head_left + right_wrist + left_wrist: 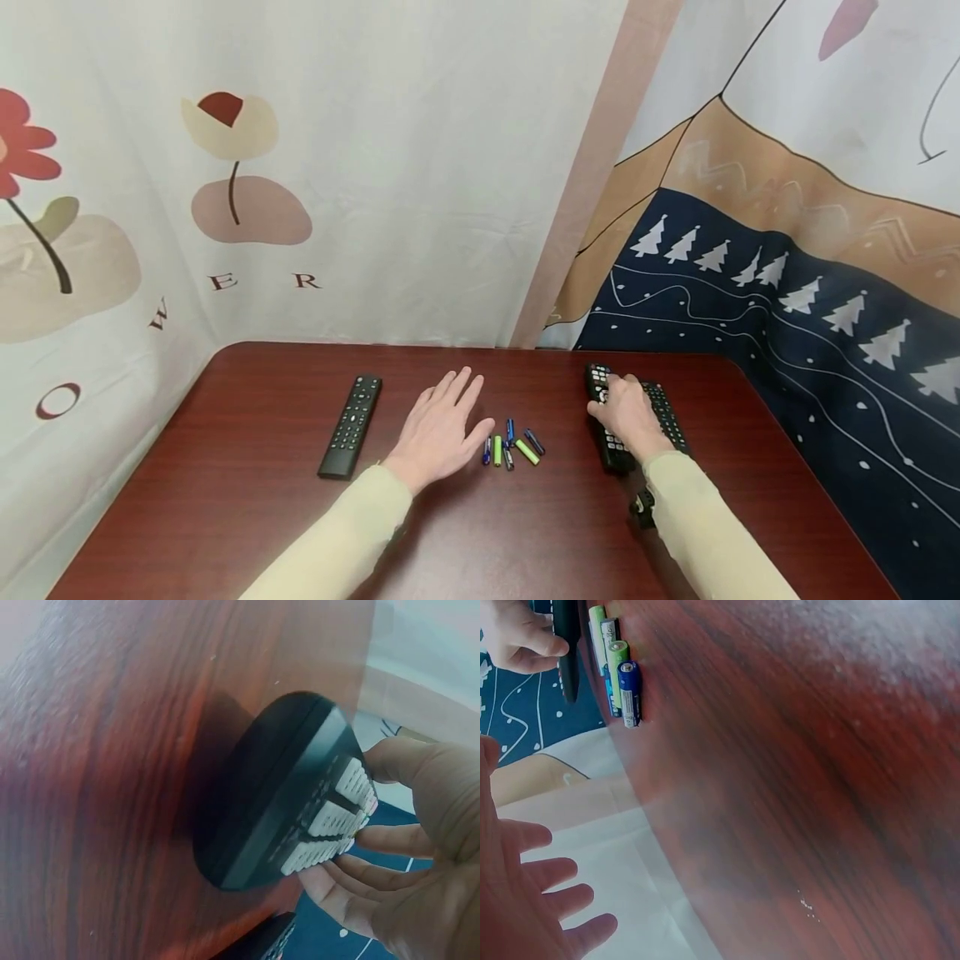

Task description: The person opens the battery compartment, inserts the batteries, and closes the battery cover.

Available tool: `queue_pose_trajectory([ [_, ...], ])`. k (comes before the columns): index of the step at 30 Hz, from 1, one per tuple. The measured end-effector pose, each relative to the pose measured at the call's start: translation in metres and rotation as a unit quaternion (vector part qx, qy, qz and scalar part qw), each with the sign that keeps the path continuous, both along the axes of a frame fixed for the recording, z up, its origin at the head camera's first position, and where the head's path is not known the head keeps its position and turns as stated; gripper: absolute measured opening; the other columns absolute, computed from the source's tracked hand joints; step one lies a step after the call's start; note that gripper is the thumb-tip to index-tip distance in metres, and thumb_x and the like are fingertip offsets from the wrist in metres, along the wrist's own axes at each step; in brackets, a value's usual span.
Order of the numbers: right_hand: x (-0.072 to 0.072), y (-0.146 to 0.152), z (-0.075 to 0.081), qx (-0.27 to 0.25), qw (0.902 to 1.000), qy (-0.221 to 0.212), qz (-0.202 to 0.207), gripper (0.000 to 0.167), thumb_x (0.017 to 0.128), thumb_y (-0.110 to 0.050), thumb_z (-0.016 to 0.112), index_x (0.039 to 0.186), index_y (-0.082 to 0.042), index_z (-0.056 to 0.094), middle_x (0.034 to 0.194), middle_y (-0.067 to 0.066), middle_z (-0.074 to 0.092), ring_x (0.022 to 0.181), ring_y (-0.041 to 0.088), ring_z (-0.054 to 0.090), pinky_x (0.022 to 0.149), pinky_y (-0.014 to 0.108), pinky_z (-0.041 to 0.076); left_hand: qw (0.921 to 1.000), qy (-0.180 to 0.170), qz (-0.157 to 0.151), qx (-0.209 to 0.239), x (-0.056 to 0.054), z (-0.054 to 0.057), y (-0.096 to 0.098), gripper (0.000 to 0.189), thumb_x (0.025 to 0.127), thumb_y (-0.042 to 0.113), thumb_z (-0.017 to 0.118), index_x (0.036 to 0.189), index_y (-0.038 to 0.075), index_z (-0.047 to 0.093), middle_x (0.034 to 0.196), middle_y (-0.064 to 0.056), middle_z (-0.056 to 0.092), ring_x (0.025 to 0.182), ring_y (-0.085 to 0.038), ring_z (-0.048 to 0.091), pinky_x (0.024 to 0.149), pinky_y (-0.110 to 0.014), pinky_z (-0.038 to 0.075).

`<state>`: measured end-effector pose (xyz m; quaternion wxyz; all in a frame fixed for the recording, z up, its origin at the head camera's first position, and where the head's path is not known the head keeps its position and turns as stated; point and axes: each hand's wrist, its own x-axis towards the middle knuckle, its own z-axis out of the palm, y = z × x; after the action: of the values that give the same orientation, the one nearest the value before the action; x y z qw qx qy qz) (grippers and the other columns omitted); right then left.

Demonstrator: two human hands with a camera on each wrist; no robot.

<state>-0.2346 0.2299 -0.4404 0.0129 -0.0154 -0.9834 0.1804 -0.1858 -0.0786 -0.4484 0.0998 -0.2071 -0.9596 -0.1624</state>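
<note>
My right hand (628, 412) grips a black remote control (617, 454) with pale buttons, on the right of the table. In the right wrist view, the thumb lies at one side of this remote (292, 802) and the fingers at its other side and over its face. Just right of it is a second black remote (666, 417), partly hidden by the hand. My left hand (438, 429) is spread with straight fingers and holds nothing. Between the hands lie several small batteries, among them a green battery (527, 452) and a blue battery (629, 694).
A third black remote (351, 427) lies left of my left hand. The dark red wooden table (255, 433) ends at a pale printed curtain (420, 167). A navy cloth with white trees (750, 333) hangs along the right side.
</note>
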Motion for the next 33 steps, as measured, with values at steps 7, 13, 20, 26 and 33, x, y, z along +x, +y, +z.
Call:
queue_pose_trajectory([
  [7, -0.001, -0.009, 0.003, -0.028, 0.9995, -0.012, -0.008, 0.058, 0.089, -0.023, 0.069, 0.135, 0.010, 0.058, 0.129, 0.033, 0.056, 0.107, 0.040, 0.060, 0.095, 0.055, 0.054, 0.9999, -0.006, -0.001, 0.008, 0.002, 0.000, 0.002, 0.068, 0.104, 0.050, 0.049, 0.157, 0.009, 0.044, 0.163, -0.015, 0.039, 0.151, -0.036, 0.035, 0.118, -0.055, 0.034],
  [13, -0.002, -0.017, 0.004, -0.038, 0.9993, 0.007, 0.000, 0.055, 0.089, -0.025, 0.070, 0.132, 0.009, 0.061, 0.124, 0.031, 0.061, 0.101, 0.036, 0.060, 0.091, 0.050, 0.055, 0.9998, -0.006, -0.002, 0.020, 0.003, 0.000, 0.003, 0.068, 0.103, 0.049, 0.050, 0.156, 0.008, 0.045, 0.162, -0.015, 0.040, 0.150, -0.037, 0.036, 0.118, -0.056, 0.034],
  [20, -0.001, -0.028, 0.008, -0.081, 0.9965, 0.016, 0.015, 0.053, 0.091, -0.026, 0.071, 0.132, 0.006, 0.063, 0.122, 0.027, 0.063, 0.100, 0.035, 0.058, 0.088, 0.048, 0.054, 0.9995, -0.010, -0.007, 0.030, 0.004, 0.000, 0.004, 0.068, 0.104, 0.049, 0.049, 0.156, 0.007, 0.044, 0.163, -0.016, 0.040, 0.151, -0.036, 0.035, 0.119, -0.054, 0.033],
  [26, 0.001, -0.036, 0.010, -0.139, 0.9900, 0.015, 0.019, 0.050, 0.094, -0.025, 0.071, 0.132, 0.006, 0.063, 0.118, 0.026, 0.065, 0.098, 0.032, 0.063, 0.081, 0.044, 0.057, 0.9993, -0.013, -0.009, 0.033, 0.003, 0.002, 0.007, 0.068, 0.104, 0.050, 0.049, 0.157, 0.007, 0.043, 0.163, -0.015, 0.039, 0.151, -0.035, 0.035, 0.119, -0.054, 0.033],
  [33, 0.001, -0.047, 0.011, -0.177, 0.9837, 0.028, 0.021, 0.047, 0.095, -0.026, 0.071, 0.130, 0.005, 0.064, 0.116, 0.025, 0.069, 0.095, 0.031, 0.070, 0.077, 0.041, 0.059, 0.9989, -0.024, -0.016, 0.036, 0.003, 0.001, 0.011, 0.070, 0.104, 0.050, 0.050, 0.157, 0.006, 0.041, 0.164, -0.015, 0.037, 0.152, -0.035, 0.034, 0.119, -0.056, 0.033],
])
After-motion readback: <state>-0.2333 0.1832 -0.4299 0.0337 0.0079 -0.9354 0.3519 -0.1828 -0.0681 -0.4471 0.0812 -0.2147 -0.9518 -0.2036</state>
